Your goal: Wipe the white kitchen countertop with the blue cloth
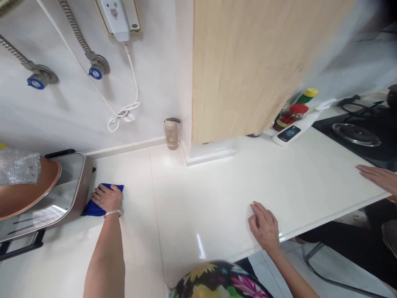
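At the left, my left hand (108, 198) presses down on a dark blue cloth (96, 209) on the white countertop (198, 194). Its fingers bend over the cloth, close beside the electric cooking pan (81, 182); a bracelet circles the wrist. My right hand (264, 223) rests on the counter near its front edge, holding nothing, with thumb and fingers apart.
A copper-coloured pan (27, 198) and bubble wrap (20, 167) sit on the cooking pan. A bottle (171, 134) stands by the wall corner beside a wooden cabinet (248, 70). Jars (293, 116) and a white device (290, 133) lie rightward. Another person's hand (376, 178) touches the counter.
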Demonstrator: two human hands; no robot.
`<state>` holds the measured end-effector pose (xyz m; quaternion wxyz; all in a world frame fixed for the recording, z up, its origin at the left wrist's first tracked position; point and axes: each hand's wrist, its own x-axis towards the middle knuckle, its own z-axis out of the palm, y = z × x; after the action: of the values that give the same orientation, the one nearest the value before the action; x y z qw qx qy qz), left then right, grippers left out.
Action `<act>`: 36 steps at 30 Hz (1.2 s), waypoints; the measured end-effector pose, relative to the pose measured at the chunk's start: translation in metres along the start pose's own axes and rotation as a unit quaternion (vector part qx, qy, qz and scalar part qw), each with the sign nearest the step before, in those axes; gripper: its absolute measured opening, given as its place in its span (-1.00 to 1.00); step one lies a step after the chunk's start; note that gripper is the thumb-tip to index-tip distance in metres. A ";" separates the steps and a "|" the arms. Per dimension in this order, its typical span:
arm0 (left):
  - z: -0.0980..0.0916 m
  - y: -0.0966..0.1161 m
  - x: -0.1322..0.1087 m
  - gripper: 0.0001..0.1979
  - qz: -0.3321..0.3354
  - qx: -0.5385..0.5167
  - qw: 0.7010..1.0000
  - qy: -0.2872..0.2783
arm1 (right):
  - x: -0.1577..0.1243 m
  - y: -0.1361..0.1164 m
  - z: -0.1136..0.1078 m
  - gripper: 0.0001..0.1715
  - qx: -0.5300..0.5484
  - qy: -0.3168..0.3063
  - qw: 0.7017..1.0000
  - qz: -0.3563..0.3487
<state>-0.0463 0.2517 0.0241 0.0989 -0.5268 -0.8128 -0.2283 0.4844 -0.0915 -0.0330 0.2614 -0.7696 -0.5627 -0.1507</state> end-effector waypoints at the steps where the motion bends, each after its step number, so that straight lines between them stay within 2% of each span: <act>1: 0.002 0.003 -0.001 -0.38 0.003 -0.007 1.000 0.000 | 0.000 0.000 0.000 -0.48 -0.002 -0.001 1.000 -0.001; 6: 0.007 0.028 -0.011 -0.38 0.043 -0.037 0.998 -0.017 | 0.000 0.001 0.002 -0.49 -0.012 0.001 1.000 -0.011; 12: 0.014 0.079 -0.040 -0.36 0.131 -0.057 0.987 -0.068 | 0.001 -0.002 0.002 -0.52 -0.025 0.014 0.999 -0.016; 18: 0.005 0.128 -0.098 -0.38 0.263 -0.081 0.956 -0.102 | 0.001 -0.002 0.002 -0.54 -0.030 0.012 0.999 -0.017; 24: -0.015 0.162 -0.169 -0.41 0.377 -0.110 0.912 -0.119 | 0.001 -0.002 0.002 -0.53 -0.024 0.013 1.000 -0.016; 30: -0.041 0.175 -0.243 -0.41 0.451 -0.152 0.868 -0.145 | 0.002 -0.003 0.002 -0.52 -0.017 0.009 1.000 -0.003; 33: -0.057 0.168 -0.274 -0.39 0.484 -0.167 0.843 -0.162 | 0.002 -0.003 0.001 -0.52 -0.014 0.004 1.000 0.002; 36: -0.076 0.150 -0.293 -0.38 0.521 -0.178 0.815 -0.180 | 0.003 -0.003 0.001 -0.52 -0.011 0.004 1.000 0.001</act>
<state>0.2074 0.0288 0.0130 -0.0399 -0.9116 -0.3653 -0.1843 0.4826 -0.0884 -0.0316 0.2551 -0.7725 -0.5592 -0.1594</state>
